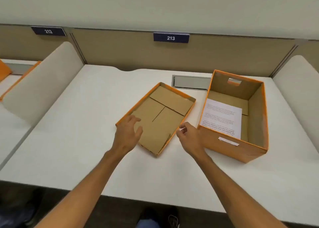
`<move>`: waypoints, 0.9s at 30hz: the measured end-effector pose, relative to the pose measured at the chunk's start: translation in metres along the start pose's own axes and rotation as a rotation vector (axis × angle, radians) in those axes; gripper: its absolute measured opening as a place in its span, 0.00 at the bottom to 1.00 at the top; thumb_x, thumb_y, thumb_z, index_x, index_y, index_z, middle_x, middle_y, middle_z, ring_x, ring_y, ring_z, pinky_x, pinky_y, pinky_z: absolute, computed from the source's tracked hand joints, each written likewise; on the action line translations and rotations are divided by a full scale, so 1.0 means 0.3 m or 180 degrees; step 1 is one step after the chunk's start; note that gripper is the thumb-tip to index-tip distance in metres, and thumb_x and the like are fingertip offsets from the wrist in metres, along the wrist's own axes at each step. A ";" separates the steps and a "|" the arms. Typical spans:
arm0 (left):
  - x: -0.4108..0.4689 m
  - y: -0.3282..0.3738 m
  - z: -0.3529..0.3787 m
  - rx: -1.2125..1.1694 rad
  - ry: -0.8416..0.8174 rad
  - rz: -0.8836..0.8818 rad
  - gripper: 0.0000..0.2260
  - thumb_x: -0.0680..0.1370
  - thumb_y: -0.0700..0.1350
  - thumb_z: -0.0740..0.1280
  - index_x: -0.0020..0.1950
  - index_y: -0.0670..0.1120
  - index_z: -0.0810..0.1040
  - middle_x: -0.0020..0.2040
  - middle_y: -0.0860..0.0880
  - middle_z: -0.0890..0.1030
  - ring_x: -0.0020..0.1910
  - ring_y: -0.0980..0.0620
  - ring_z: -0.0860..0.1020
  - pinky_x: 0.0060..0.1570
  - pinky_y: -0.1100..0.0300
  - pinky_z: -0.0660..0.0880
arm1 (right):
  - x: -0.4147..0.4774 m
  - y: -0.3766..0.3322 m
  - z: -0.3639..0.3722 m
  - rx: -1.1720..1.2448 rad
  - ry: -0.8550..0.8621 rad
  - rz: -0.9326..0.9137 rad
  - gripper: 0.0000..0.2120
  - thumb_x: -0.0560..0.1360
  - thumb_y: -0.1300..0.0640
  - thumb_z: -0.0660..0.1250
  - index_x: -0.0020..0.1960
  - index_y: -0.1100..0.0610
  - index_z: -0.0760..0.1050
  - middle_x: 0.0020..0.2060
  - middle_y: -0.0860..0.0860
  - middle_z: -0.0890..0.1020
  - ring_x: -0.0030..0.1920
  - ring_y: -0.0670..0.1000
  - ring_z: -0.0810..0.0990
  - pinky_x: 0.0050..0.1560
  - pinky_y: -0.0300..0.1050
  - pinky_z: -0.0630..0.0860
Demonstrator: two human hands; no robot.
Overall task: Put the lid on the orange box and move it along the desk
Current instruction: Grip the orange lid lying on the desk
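The orange box [231, 146] stands open on the right of the white desk [77, 141], with a printed sheet of paper [222, 117] inside it. Its lid [165, 110] lies upside down at the desk's middle, brown inside facing up, turned at an angle. My left hand [128, 133] hovers over the lid's near left corner with fingers spread, holding nothing. My right hand [189, 136] is beside the lid's near right edge, between lid and box, fingers loosely curled and empty.
A grey cable hatch [189, 82] sits in the desk behind the lid. Padded dividers [43, 83] rise on both sides, and a back panel carries the sign 213 [170, 38]. More orange cardboard [19, 79] lies on the neighbouring desk at left.
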State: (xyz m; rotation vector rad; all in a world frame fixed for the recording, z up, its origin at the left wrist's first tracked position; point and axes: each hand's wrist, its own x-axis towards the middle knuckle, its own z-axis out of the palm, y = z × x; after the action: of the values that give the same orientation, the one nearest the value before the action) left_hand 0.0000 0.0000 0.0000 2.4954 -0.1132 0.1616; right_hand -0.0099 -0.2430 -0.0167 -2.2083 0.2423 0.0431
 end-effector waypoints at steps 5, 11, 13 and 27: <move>0.004 -0.040 0.120 0.0338 -0.0759 -0.0018 0.15 0.79 0.47 0.66 0.64 0.43 0.79 0.68 0.44 0.76 0.67 0.46 0.73 0.63 0.56 0.69 | 0.069 0.052 0.102 0.0177 -0.0228 0.0688 0.13 0.77 0.58 0.66 0.60 0.63 0.75 0.41 0.57 0.83 0.45 0.58 0.83 0.47 0.52 0.81; 0.025 -0.004 0.278 0.0907 -0.1455 0.0455 0.20 0.78 0.57 0.65 0.60 0.43 0.81 0.61 0.45 0.79 0.58 0.44 0.77 0.54 0.51 0.74 | 0.141 0.088 0.210 0.0337 -0.0128 0.1307 0.20 0.76 0.54 0.69 0.64 0.62 0.74 0.52 0.63 0.84 0.52 0.63 0.84 0.55 0.56 0.80; 0.025 -0.001 0.311 0.0977 -0.1525 0.0590 0.21 0.77 0.61 0.63 0.55 0.44 0.81 0.54 0.48 0.79 0.51 0.46 0.78 0.47 0.54 0.72 | 0.158 0.093 0.235 0.0379 -0.0001 0.1477 0.20 0.74 0.53 0.70 0.63 0.61 0.74 0.54 0.63 0.83 0.52 0.65 0.84 0.55 0.58 0.81; 0.311 -0.360 0.111 0.0895 -0.0297 -0.1547 0.24 0.76 0.44 0.66 0.71 0.40 0.71 0.69 0.39 0.74 0.68 0.38 0.71 0.65 0.43 0.65 | 0.223 0.086 0.302 -0.0081 0.0316 0.1627 0.08 0.73 0.62 0.68 0.50 0.59 0.72 0.49 0.59 0.80 0.47 0.60 0.80 0.43 0.49 0.77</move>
State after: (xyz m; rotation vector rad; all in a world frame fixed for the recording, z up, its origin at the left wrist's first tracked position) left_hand 0.1083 0.0623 -0.0766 2.7234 0.5072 -0.1525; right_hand 0.0558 -0.1968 -0.0997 -2.1226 0.8593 0.2180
